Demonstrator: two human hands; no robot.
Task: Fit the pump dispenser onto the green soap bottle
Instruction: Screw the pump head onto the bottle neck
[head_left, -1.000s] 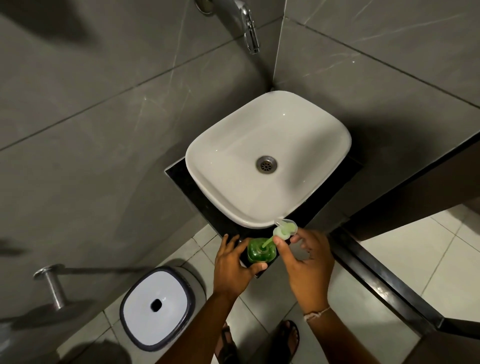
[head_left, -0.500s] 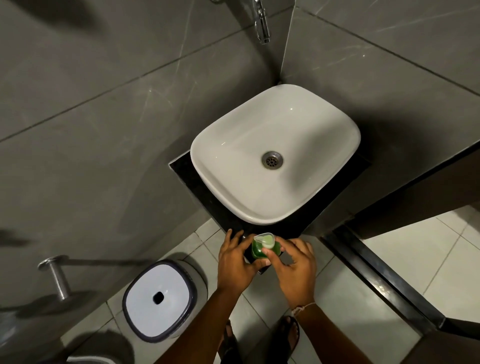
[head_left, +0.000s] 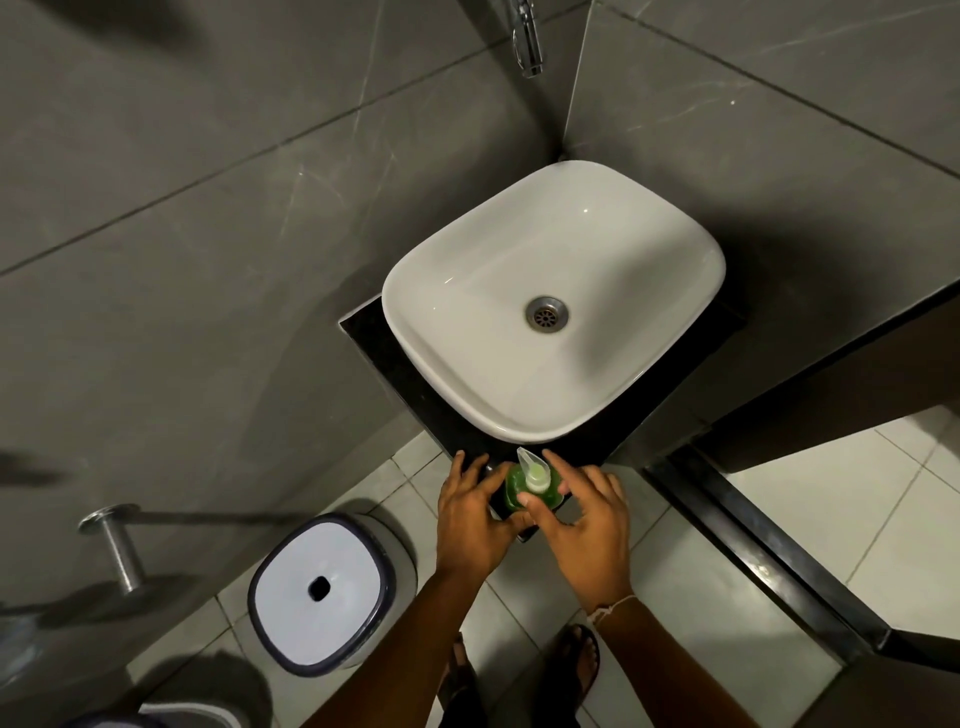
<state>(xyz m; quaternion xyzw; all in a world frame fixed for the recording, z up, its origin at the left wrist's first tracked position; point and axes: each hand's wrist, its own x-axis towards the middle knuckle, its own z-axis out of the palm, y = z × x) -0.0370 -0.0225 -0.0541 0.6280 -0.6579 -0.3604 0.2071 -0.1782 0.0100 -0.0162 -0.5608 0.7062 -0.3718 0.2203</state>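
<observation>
The green soap bottle (head_left: 514, 486) stands on the near corner of the black counter (head_left: 374, 338), just in front of the white basin. A pale pump dispenser (head_left: 534, 470) sits on top of the bottle, its nozzle pointing toward the basin. My left hand (head_left: 470, 512) wraps the bottle's left side. My right hand (head_left: 584, 512) is on the right, thumb and forefinger pinching the pump's collar. The bottle's lower part is hidden by my fingers.
A white basin (head_left: 613, 249) with a metal drain fills the counter, under a chrome tap (head_left: 527, 39) on the grey tiled wall. A white lidded bin (head_left: 322, 590) stands on the floor at left, near a metal wall bar (head_left: 117, 545). My sandalled feet show below.
The pump was held tilted beside the bottle's mouth with its tube going in; it now sits upright on the bottle. My right hand has come down onto the collar.
</observation>
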